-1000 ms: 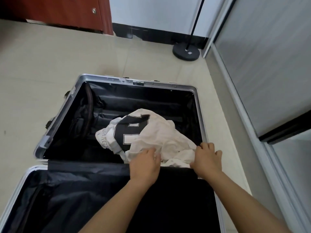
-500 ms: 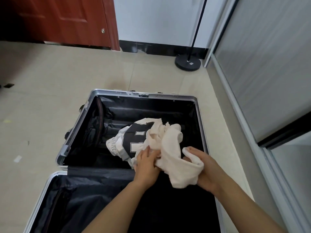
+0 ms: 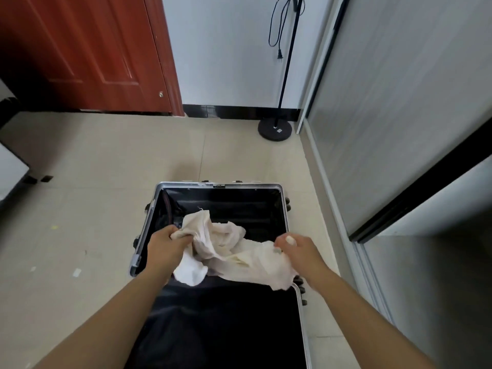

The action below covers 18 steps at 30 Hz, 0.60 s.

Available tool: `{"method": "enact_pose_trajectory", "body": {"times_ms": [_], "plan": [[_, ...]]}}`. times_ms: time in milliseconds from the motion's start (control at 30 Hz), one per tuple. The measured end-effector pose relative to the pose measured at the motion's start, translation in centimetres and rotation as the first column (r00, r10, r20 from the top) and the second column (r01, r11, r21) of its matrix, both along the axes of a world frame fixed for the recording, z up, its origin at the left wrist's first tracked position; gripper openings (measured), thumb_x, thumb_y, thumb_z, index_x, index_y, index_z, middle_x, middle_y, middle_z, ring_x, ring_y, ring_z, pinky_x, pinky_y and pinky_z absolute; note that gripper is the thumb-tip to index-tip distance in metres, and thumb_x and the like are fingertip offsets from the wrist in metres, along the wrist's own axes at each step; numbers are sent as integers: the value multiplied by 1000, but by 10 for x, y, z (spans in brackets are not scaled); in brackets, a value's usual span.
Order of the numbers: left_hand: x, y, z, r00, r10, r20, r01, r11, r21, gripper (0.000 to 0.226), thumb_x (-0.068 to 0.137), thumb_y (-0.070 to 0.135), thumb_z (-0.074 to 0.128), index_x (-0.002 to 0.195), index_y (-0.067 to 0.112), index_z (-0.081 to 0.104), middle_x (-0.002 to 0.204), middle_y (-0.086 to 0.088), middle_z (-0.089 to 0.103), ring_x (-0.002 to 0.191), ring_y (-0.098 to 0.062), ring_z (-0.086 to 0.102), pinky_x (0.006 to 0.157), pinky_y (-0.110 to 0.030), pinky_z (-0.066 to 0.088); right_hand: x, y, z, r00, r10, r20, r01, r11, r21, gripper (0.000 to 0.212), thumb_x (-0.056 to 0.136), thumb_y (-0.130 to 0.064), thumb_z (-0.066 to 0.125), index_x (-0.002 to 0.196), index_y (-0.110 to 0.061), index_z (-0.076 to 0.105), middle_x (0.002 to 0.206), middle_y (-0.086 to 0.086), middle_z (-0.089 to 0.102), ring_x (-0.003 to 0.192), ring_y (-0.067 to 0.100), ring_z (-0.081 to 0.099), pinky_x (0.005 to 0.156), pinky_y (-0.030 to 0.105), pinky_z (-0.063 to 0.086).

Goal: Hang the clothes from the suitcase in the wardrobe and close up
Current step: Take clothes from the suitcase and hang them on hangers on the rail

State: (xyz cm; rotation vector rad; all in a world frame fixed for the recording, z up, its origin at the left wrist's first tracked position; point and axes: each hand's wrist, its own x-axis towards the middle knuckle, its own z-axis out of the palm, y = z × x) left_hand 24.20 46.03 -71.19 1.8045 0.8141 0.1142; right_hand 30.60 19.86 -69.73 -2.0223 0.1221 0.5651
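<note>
Head view, and everything is centred on the open suitcase [image 3: 145,230], which is laid flat on the tiled floor [image 3: 93,182] with its 2 halves spread. A crumpled cream garment [image 3: 234,251] is held up between 2 hands, bunched over the far half and sagging toward the hinge line. The left grip [image 3: 165,246] is closed into a fist, with a wad of the cloth's left end clamped inside it. The right grip [image 3: 295,249] is curled over the right end, cloth pinched under the fingers. The 2 holds are set well apart, and that is judged deliberate: the garment is spread wide, presumably so its shape can be found before a hanger is sought. The hanging step is judged not yet begun for this piece.

Now the containers. In the far half, black lining is seen, and a dark reddish strap [image 3: 168,209] is curved against the left wall; whatever lies beneath the garment is hidden. The near half [image 3: 226,320] is lined in black, and nothing loose can be made out in it. The wardrobe [image 3: 399,102] is set along the right, just beside the suitcase, with a grey sliding panel drawn across it; its inside cannot be read. A floor lamp base [image 3: 275,128] is parked in the far corner, and a red-brown door [image 3: 80,49] is seen at far left.
</note>
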Motion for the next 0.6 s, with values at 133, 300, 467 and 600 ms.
{"method": "enact_pose_trajectory", "body": {"times_ms": [133,300,467,600], "plan": [[4,-1,86,993,52,110,-36,989,-146,24,82,10,68,73,-1,49,67,-10,42,66,-20,37,60,-32,31,14,19,58,997,74,21,-72,995,-62,24,100,-21,47,110,-12,67,108,3,64,100,18,57,82,29,43],[-5,-1,171,980,-50,191,115,931,-347,30,65,17,68,76,-3,48,76,-11,48,72,-24,42,69,-39,34,-3,60,102,976,216,-36,-214,975,55,58,90,-13,67,143,-18,43,130,1,53,113,12,48,87,23,40],[-21,-6,279,968,-109,227,202,875,-440,26,66,4,63,60,16,40,61,-4,41,56,-17,41,52,-25,32,-29,88,189,964,266,28,-267,959,91,34,77,-38,71,109,-26,68,109,-4,68,99,15,63,85,30,53],[-36,-3,386,966,-67,250,168,898,-407,22,71,-5,48,62,14,42,56,2,40,54,-13,37,52,-27,28,-39,74,305,974,223,44,-227,964,138,23,97,-25,58,92,-3,65,80,7,64,72,19,61,68,27,49]]}}
